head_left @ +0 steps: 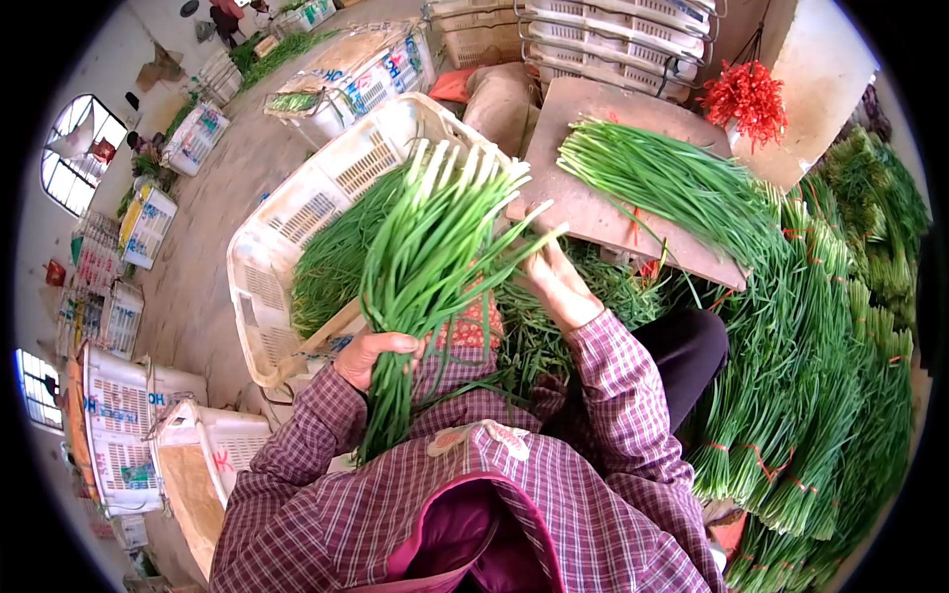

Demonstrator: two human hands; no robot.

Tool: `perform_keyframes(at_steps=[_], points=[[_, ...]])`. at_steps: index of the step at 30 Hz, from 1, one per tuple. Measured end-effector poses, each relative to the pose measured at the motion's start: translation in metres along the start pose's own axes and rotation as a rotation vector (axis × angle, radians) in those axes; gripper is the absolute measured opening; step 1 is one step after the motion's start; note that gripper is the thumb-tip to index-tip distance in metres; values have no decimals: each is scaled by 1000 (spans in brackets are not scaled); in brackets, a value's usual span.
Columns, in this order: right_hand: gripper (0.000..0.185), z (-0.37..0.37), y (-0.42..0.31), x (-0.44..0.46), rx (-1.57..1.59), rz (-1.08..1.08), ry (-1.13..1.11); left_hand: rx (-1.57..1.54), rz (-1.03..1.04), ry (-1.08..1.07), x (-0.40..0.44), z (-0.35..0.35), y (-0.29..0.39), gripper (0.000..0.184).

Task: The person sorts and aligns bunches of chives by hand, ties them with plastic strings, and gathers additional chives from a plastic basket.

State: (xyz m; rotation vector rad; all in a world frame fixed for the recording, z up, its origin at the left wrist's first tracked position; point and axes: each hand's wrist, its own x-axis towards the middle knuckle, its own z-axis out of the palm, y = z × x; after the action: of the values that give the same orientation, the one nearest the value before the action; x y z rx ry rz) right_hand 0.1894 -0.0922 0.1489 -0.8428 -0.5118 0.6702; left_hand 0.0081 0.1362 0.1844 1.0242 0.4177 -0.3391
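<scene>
A thick bunch of garlic chives (pixel 420 252), white stem ends up and green leaves hanging down, is gripped in my left hand (pixel 374 358), thumb across the leaves. Closed on a few chive stalks (pixel 524 247) at the bunch's right side is my right hand (pixel 559 289); its fingertips are partly hidden. Behind the bunch, more chives (pixel 336 267) lie in a white plastic crate (pixel 259 296). Right of my hands, a loose pile of chives (pixel 662 178) rests on a wooden board (pixel 563 203).
Tied chive bundles (pixel 791 395) are heaped along my right side. Red ties (pixel 748 104) hang in a cluster beyond the board. Stacked crates (pixel 618 44) stand at the back. More white crates (pixel 119 425) line the left, with concrete floor (pixel 188 306) between.
</scene>
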Motion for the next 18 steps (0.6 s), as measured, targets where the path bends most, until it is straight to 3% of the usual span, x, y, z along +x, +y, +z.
perform_keyframes(at_steps=[3,5,7,11,14,15,17,18], points=[[88,19,-50,29,-94,-48,41,120,80,33,15,31,6,40],[85,32,-71,45,-35,-61,202,160,104,63,24,54,9,37],[79,22,-86,59,48,57,193,229,241,63,31,87,13,40],[67,-20,-76,71,239,197,193,287,406,25,46,127,4,63],[68,-30,-60,50,239,85,131,408,555,-73,63,119,-30,65],[71,-41,-49,47,270,106,94,562,515,-182,64,110,-32,80],[71,-56,-26,42,249,143,270,514,444,-279,50,106,-36,93],[71,-57,-21,40,272,179,239,515,329,-391,45,98,-27,97]])
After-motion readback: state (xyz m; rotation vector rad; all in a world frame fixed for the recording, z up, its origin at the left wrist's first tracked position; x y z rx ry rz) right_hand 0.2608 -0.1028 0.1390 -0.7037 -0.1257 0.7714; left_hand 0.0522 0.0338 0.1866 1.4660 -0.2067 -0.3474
